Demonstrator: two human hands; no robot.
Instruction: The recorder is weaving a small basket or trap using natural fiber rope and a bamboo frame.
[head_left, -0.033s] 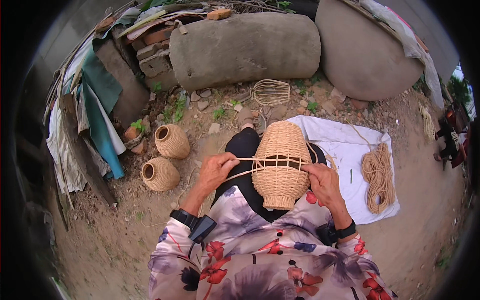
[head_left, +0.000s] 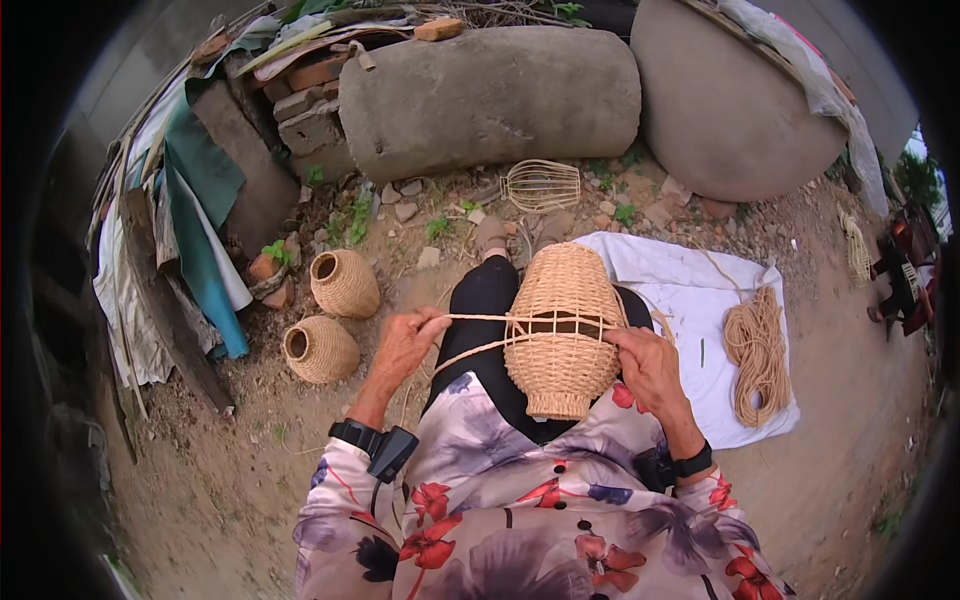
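Note:
Across my lap lies a tan woven basket, its weave split by an open band where bare upright ribs show. My left hand, left of it, pinches a straw cord that runs taut to the open band. A second strand loops from the basket's left side below it. My right hand is closed at the basket's right side, fingers at the end of the open band; the fingertips are partly hidden against the weave.
Two small finished-looking woven pots lie at the left on the dirt. A white cloth at the right bears a coil of cord. Beyond my feet are a wire-like rib frame and a large stone cylinder.
My left hand has moved left, away from the basket, drawing out a longer stretch of cord. My right hand and the basket have stayed nearly in place.

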